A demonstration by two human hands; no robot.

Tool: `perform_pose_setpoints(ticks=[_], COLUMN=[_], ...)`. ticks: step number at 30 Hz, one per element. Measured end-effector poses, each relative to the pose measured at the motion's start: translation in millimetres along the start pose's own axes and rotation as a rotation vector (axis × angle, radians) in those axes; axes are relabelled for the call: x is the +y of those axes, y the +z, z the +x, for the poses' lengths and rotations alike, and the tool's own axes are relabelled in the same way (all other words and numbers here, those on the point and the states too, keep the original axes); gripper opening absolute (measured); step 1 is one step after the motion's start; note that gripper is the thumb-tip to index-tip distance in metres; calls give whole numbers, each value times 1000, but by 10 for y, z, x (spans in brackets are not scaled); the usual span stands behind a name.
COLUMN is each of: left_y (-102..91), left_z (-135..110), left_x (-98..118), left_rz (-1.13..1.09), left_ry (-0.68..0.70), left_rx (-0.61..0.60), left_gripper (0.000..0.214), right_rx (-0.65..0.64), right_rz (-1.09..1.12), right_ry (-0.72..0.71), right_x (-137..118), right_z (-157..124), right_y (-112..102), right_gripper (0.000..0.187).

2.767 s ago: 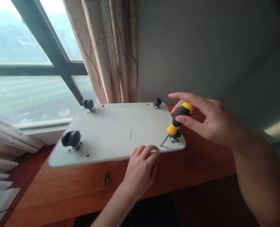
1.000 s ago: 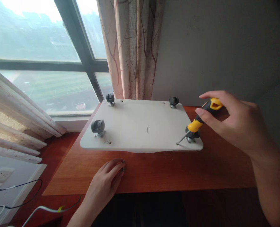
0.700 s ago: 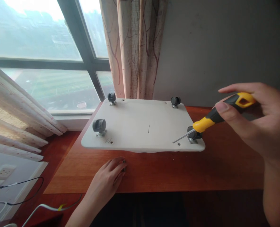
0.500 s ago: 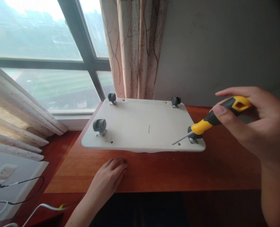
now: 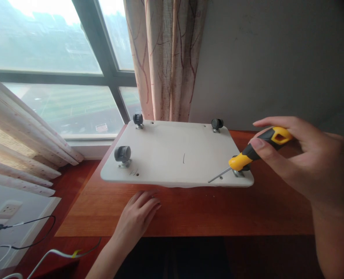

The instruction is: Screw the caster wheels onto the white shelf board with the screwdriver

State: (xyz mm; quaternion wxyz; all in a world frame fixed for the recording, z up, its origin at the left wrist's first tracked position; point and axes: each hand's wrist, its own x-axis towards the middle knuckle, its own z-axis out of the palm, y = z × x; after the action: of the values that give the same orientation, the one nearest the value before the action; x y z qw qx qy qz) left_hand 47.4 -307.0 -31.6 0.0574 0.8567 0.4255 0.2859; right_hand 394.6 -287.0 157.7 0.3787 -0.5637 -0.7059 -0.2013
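A yellow and black screwdriver (image 5: 244,158) is gripped between the thumb and fingers of my right hand (image 5: 302,159). Its metal shaft slants down to the left, the tip over the near edge of a white board (image 5: 166,151); I cannot tell whether it touches. Black casters stand wheels-up at the board's corners: far left (image 5: 137,119), far right (image 5: 217,124) and near left (image 5: 122,154). The screwdriver handle partly hides the near-right caster (image 5: 239,172). My left hand (image 5: 138,211) is just in front of the board, fingers curled together; whatever they pinch is hidden.
The board lies on a reddish-brown wooden table (image 5: 189,221). Behind are a curtain (image 5: 168,62) and a grey wall (image 5: 265,69). A window (image 5: 58,104) is at the left. Cables (image 5: 51,252) and a wall socket (image 5: 8,210) are at lower left.
My right hand has moved left and slightly down with the screwdriver, bringing its tip nearer the board's front edge. My left hand has shifted slightly right, and the small dark thing at its fingertips no longer shows clearly.
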Motion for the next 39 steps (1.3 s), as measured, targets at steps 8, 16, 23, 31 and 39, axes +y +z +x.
perform_pose_setpoints(ticks=[8,16,23,31,39], left_y=[-84,-250,-475,-571,-558], left_z=[37,41,179,320,453], left_x=[73,-49,-94,-202,-258], left_rz=[-317,-567,-635,-429,-336], left_ry=[-143,-421,-406,-445,-444], left_rx=[193,307,408,391,332], left_gripper=[9,18,26,14,13], right_rx=[-48,-110,-102,-67,-23], right_rz=[130,365,512,546,553], right_ry=[32,36,13,-111,-189], right_x=[-134,-422,-739,-1086,-1245], right_z=[-5,83,247,426,555], right_y=[88,301,521,624,737], right_gripper=[26,23,25,26,29])
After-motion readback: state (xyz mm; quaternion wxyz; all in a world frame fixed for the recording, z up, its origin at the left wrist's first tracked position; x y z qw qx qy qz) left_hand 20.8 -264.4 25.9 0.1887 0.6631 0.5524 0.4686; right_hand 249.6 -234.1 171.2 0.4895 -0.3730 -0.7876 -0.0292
